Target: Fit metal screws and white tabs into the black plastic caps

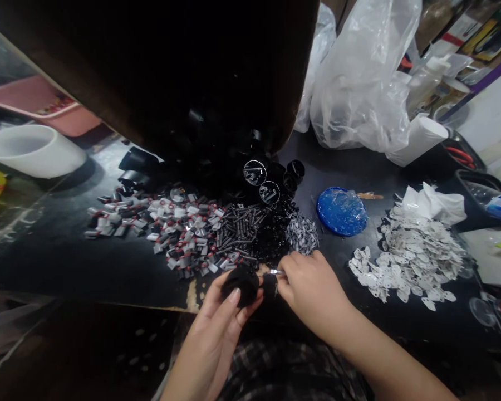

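- While my left hand (pixel 223 314) holds a round black part (pixel 239 287) near the worktop (pixel 121 278) edge, my right hand (pixel 309 284) pinches something shiny (pixel 274 272).
- Fitting, I think — next needs gentle lining up.

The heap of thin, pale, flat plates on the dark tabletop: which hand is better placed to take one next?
Probably the right hand: it is nearer the heap of plates, though it pinches a slim silvery piece. The left hand is farther, holding a rounded black part.
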Demonstrator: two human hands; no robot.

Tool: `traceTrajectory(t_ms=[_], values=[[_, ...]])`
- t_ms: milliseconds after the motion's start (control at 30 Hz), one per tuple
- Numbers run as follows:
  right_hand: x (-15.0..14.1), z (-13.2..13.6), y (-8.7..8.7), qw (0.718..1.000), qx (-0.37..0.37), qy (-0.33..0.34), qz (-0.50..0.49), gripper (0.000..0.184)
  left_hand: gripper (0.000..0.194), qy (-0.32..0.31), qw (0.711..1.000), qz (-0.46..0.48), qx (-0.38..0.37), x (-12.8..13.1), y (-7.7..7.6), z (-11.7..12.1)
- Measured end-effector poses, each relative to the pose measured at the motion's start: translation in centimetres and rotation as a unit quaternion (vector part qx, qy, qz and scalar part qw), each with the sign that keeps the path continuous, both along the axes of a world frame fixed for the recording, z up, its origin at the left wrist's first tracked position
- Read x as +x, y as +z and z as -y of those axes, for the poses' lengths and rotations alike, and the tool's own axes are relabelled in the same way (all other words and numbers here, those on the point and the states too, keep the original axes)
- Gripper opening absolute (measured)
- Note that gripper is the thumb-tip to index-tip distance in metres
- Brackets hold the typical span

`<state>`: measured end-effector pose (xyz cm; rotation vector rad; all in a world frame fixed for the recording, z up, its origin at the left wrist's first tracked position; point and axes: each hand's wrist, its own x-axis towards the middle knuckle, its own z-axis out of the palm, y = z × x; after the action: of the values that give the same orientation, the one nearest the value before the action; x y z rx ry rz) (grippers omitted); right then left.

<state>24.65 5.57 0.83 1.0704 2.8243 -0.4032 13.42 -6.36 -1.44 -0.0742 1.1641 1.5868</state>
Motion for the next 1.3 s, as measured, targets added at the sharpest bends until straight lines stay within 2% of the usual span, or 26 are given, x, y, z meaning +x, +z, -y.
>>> traceTrajectory(t_ms=[200, 367, 467, 600, 733, 967, 1067, 1200, 1300], values=[[0.7, 0.1, 0.0, 0.999, -0.043, -0.007, -0.028, 0.012, 0.017, 0.011, 1.000, -0.010, 0.013, -0.1, -0.1, 0.1], [-0.1, 0.4, -0.7, 0.998, 0.030, 0.009, -0.048, 0.009, 0.019, 0.016, 1.000, 0.003, -0.001, -0.1, -0.5, 0.2], [-0.4, 0.4, -0.9, 0.998, 0.033, 0.025, -0.057, 0.007, 0.020, 0.011, 1.000, 0.000, 0.007, -0.2, -0.6, 0.4], [0.5, 0.5, -0.6, 0.991, -0.002, 0.022, -0.131, 0.007, 0.024, -0.011, 0.999, 0.017, 0.026, 0.0, -0.5, 0.1], [1.7, 0.7, -0.1, 0.968, -0.047, -0.006, -0.245, 0.005, 0.022, -0.015, 0.999, 0.022, 0.037, 0.7, -0.3, -0.9], [2.5, 0.5, 0.7, 0.945, -0.108, -0.074, -0.298, 0.008, 0.019, -0.016, 0.997, 0.033, 0.064, 1.4, 0.0, -1.8], [2.5, 0.5, 0.9, 0.933, -0.124, -0.075, -0.329, 0.008, 0.023, -0.037, 0.997, 0.037, 0.056, 1.4, 0.0, -1.7], [2.4, 0.7, 0.6, 0.942, -0.071, -0.043, -0.326, 0.008, 0.036, -0.040, 0.998, 0.048, -0.007, 1.8, -0.3, -1.3], [2.3, 0.9, 0.5, 0.950, -0.029, -0.026, -0.309, 0.011, 0.041, -0.056, 0.998, 0.020, -0.011, 2.2, -0.9, -1.1]])
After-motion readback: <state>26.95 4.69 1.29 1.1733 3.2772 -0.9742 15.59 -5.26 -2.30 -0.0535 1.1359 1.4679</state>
